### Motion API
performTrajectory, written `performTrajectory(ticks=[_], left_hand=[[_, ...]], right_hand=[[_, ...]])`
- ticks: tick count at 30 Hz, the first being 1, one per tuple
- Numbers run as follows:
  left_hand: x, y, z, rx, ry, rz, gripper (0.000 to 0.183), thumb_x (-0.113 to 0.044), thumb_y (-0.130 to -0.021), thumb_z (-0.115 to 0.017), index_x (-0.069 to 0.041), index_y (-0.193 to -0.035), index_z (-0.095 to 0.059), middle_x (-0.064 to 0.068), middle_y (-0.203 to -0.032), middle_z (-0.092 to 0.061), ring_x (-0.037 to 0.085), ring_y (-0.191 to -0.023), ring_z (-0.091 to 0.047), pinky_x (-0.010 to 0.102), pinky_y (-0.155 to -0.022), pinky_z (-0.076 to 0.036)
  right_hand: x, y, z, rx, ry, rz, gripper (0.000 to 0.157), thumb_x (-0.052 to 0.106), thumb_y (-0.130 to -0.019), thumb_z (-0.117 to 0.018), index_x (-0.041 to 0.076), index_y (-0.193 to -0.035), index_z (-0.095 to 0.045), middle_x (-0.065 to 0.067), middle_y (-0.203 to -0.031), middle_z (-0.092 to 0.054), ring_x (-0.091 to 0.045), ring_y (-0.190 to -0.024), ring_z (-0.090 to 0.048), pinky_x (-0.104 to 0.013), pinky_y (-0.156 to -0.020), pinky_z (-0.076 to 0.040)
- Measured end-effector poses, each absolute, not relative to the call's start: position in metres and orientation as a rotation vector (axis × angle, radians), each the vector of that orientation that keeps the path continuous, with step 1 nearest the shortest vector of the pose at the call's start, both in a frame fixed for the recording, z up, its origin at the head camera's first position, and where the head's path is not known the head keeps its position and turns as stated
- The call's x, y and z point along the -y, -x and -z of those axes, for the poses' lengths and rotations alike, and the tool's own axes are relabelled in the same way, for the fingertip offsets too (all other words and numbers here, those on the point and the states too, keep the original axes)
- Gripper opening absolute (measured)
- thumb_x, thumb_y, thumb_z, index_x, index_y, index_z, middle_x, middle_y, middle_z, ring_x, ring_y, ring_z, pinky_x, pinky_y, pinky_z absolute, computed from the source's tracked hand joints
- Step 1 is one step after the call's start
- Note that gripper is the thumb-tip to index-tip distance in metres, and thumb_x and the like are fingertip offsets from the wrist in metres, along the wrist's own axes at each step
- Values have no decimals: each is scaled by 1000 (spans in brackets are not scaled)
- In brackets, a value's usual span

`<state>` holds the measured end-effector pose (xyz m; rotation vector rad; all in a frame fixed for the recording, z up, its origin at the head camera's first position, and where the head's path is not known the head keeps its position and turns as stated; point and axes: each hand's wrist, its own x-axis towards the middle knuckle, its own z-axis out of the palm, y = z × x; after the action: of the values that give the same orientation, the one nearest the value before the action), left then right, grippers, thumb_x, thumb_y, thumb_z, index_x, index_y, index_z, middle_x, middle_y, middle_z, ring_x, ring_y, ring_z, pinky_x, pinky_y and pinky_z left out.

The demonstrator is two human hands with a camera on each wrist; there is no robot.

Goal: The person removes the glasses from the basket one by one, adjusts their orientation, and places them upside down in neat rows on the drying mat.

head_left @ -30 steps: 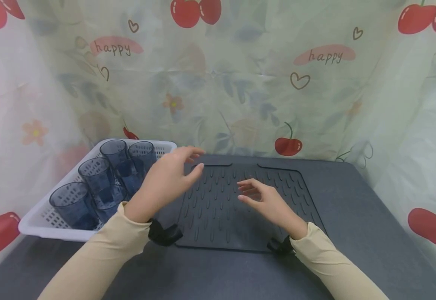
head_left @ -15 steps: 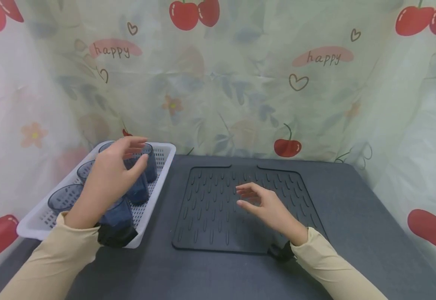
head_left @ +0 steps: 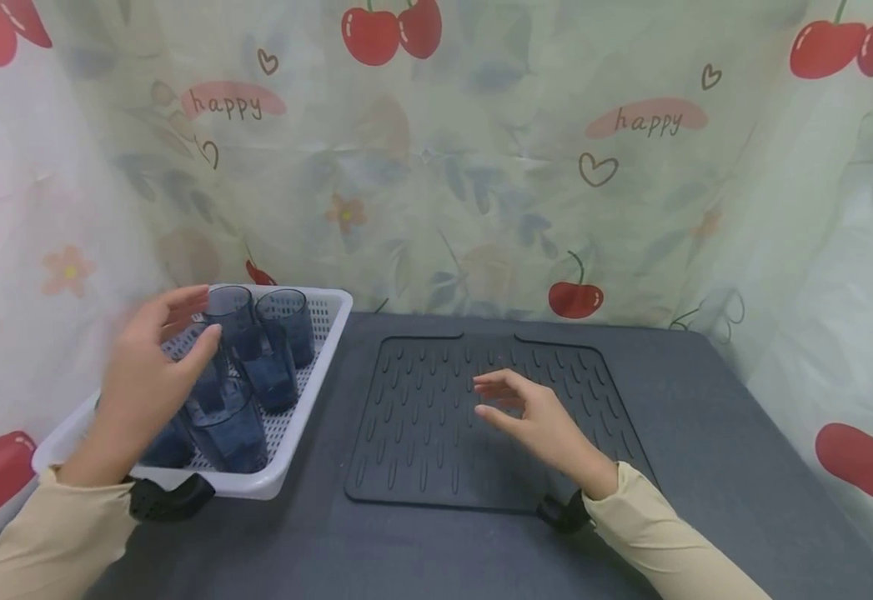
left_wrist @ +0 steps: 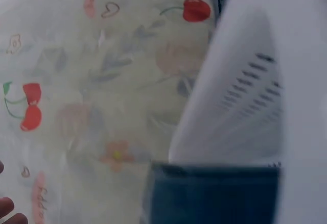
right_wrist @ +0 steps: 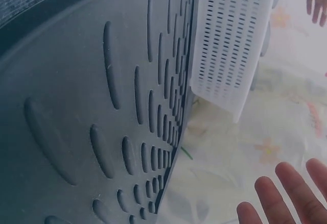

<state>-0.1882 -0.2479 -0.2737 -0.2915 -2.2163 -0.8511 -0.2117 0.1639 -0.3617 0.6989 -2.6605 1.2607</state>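
Observation:
Several blue-tinted glass tumblers (head_left: 274, 375) stand in a white perforated plastic basket (head_left: 323, 360) on the left. My left hand (head_left: 143, 358) hovers over the basket's left part, fingers bent loosely and thumb apart, overlapping the nearer tumblers in the head view. Nothing shows between its fingers. In the left wrist view, part of a blue tumbler (left_wrist: 214, 198) appears below the basket wall, and only fingertips enter at the left edge. My right hand (head_left: 541, 412) is held above a black ridged drying mat (head_left: 421, 442), fingers relaxed and holding nothing.
The mat lies flat on a dark grey tabletop (head_left: 721, 442), right of the basket. A patterned curtain (head_left: 436, 208) with cherries and "happy" lettering encloses the back and sides. Each wrist wears a black strap (head_left: 169, 498).
My left hand has moved left, from near the mat's left edge across the basket to its left part, uncovering the tumblers on the right. My right hand has stayed nearly still.

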Motion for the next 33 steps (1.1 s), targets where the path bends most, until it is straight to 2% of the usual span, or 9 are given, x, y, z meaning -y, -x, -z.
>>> performTrajectory(ticks=[4,6,8,10,13,16,19,20,33], left_hand=[[267,185,285,2215,219,824,53,-11,-87,-71,-12,-136,-54,16,-127,-61,10,-119,-56,-2,-93,-28],[278,183,292,2213,200,819,55,-11,-85,-73,-13,-136,-55,16,-128,-60,-8,-118,-50,-2,-93,-27],[287,181,298,2217,193,813,57,-10,-84,-74,-13,-137,-54,16,-130,-59,-16,-118,-44,-2,-95,-26],[296,178,304,2229,179,796,58,-10,-84,-74,-12,-138,-53,17,-132,-57,-11,-123,-43,-1,-97,-25],[306,175,311,2262,134,773,59,-12,-85,-73,-11,-139,-52,19,-135,-54,15,-132,-45,4,-103,-23],[313,174,316,2312,87,775,61,-16,-86,-72,-9,-142,-48,22,-140,-49,40,-132,-42,32,-116,-29],[319,174,319,2346,50,778,63,-17,-86,-72,-6,-142,-46,26,-140,-47,46,-130,-39,62,-109,-29],[321,174,320,2356,41,777,64,-18,-85,-73,-5,-142,-46,27,-140,-45,47,-131,-38,67,-106,-28],[340,179,334,2545,-39,770,81,-34,-85,-73,1,-147,-34,37,-143,-33,55,-132,-28,74,-99,-24]], right_hand=[[-165,210,362,2628,-705,-1282,42,37,-90,-68,24,-128,-57,3,-124,-62,-17,-114,-61,-41,-97,-50],[-166,209,363,2612,-714,-1288,42,37,-89,-68,23,-128,-56,3,-124,-62,-17,-114,-61,-40,-97,-50],[-167,208,363,2602,-709,-1295,43,38,-89,-68,24,-127,-56,4,-124,-62,-15,-114,-60,-39,-97,-50],[-168,208,363,2598,-698,-1309,42,37,-88,-69,26,-127,-56,5,-124,-62,-14,-114,-60,-38,-97,-50],[-170,206,364,2594,-684,-1327,42,37,-88,-70,27,-126,-56,6,-125,-62,-13,-116,-59,-38,-99,-50],[-172,205,364,2600,-665,-1340,43,35,-87,-72,26,-126,-57,6,-125,-62,-15,-118,-59,-39,-100,-49],[-174,204,366,2611,-653,-1341,46,32,-86,-73,23,-128,-56,5,-127,-61,-18,-120,-59,-41,-100,-48],[-175,203,367,2619,-641,-1345,46,31,-86,-74,23,-128,-56,5,-128,-61,-18,-121,-58,-41,-101,-48],[-187,202,378,2666,-666,-1348,58,32,-85,-74,23,-137,-50,-1,-139,-55,-24,-131,-51,-46,-105,-43]])
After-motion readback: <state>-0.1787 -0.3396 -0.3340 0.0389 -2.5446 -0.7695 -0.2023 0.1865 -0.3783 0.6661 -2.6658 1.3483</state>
